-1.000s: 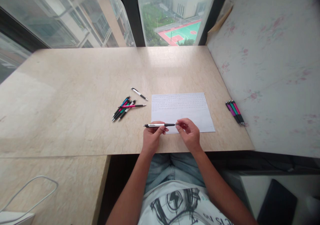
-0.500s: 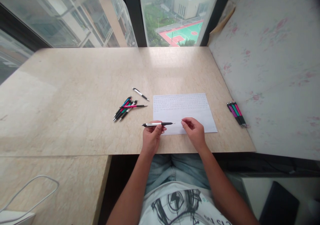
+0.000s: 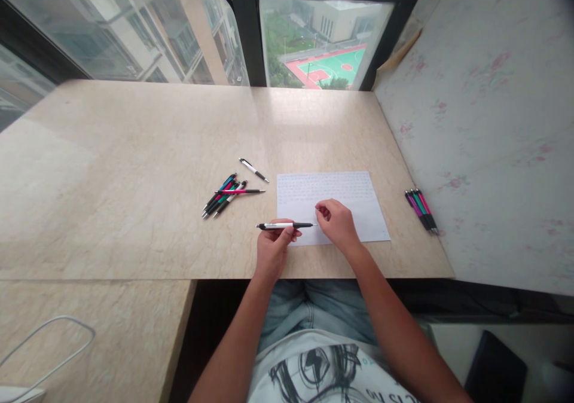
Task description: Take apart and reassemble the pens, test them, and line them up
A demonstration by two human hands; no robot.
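My left hand [image 3: 271, 250] is closed around a white and black ballpoint pen [image 3: 274, 226], held level above the paper's lower left edge. A thin bare refill end shows at the pen's right end, where the tip cone is absent. My right hand [image 3: 337, 222] hovers over the sheet just right of that end, thumb and fingers pinched together. Something small may be between the fingertips, too small to name. Beneath both hands lies a white sheet of paper [image 3: 345, 205] with rows of faint handwriting across its upper part.
Several pens [image 3: 226, 197] lie in a crossed pile left of the paper. A single white and black pen [image 3: 253, 170] rests above them. Several coloured pens [image 3: 420, 210] sit side by side near the wall [image 3: 484, 134]. A white cable [image 3: 67, 317] loops on the lower left surface.
My right hand has moved left and slightly up, closer to the pen's bare end. My left hand keeps the pen in nearly the same place. The view has shifted slightly.
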